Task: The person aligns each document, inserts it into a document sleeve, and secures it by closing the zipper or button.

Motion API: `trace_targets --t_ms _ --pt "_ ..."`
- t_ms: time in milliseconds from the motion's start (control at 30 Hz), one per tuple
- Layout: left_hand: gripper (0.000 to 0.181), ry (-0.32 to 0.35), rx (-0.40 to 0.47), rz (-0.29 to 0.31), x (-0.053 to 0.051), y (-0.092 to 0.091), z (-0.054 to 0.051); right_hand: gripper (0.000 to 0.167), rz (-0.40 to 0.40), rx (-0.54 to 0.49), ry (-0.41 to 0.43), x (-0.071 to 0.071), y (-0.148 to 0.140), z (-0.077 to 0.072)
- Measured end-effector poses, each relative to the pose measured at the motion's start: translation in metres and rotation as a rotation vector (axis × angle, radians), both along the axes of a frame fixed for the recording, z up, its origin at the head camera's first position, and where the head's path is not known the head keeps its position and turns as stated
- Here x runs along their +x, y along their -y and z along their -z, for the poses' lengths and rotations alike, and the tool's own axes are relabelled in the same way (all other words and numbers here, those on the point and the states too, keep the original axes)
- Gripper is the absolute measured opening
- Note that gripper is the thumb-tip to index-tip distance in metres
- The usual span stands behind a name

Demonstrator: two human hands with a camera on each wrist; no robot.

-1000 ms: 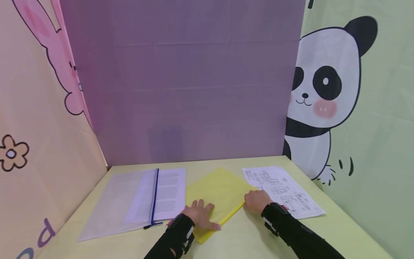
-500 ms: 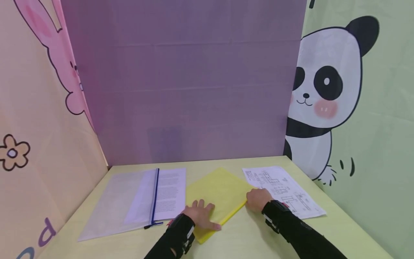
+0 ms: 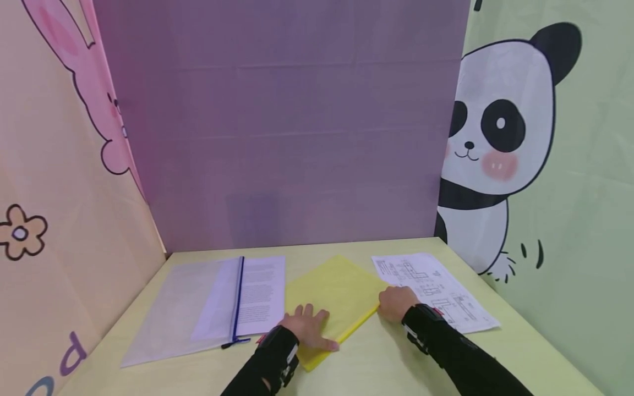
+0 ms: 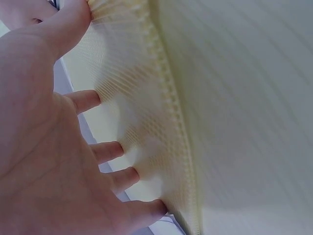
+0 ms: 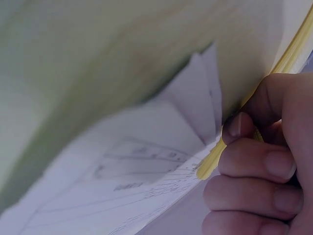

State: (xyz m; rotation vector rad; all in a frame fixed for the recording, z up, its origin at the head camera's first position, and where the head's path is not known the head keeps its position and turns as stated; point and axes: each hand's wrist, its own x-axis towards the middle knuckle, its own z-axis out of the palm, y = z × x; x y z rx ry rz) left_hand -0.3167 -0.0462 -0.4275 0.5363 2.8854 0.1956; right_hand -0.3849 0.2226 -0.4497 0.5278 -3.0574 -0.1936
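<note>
A yellow mesh zipper pouch (image 3: 337,283) lies flat and turned cornerwise on the table. My left hand (image 3: 308,328) rests on its near part, fingers spread; the left wrist view shows the fingertips denting the mesh (image 4: 120,73) beside the zipper edge. At the pouch's right corner, my right hand (image 3: 397,304) has its fingers curled, with thumb and index finger pinching at the yellow zipper edge (image 5: 211,164). Whether they hold the slider itself is hidden. The zipper edge between the hands looks closed. What lies inside the pouch cannot be made out.
To the left lies a clear folder (image 3: 170,313) with a dark blue zipper (image 3: 239,300), partly over a printed text sheet (image 3: 261,294). A sheet of technical drawings (image 3: 436,291) is at the right, partly behind my right hand. A purple panel (image 3: 297,137) backs the table.
My right hand has shifted very slightly to the right and away from me at the pouch's corner. The left hand and the pouch stay in place.
</note>
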Motion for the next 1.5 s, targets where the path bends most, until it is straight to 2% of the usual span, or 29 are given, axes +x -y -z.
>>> trace_targets --t_ms 467,833,1133,1500 --pt "0.085 0.004 -0.011 -0.003 -0.001 0.0 0.001 0.023 0.026 -0.006 0.012 -0.004 -0.003 0.001" --pt "0.083 0.001 -0.016 -0.002 -0.001 0.0 0.002 0.022 0.074 -0.007 0.053 0.001 -0.002 -0.012" --pt "0.084 -0.002 -0.01 0.001 -0.002 0.0 0.001 0.022 0.083 0.011 0.021 -0.008 -0.009 -0.008" --pt "0.084 0.0 -0.014 -0.002 -0.001 -0.001 0.002 0.023 0.064 -0.001 -0.002 -0.005 -0.012 -0.008"
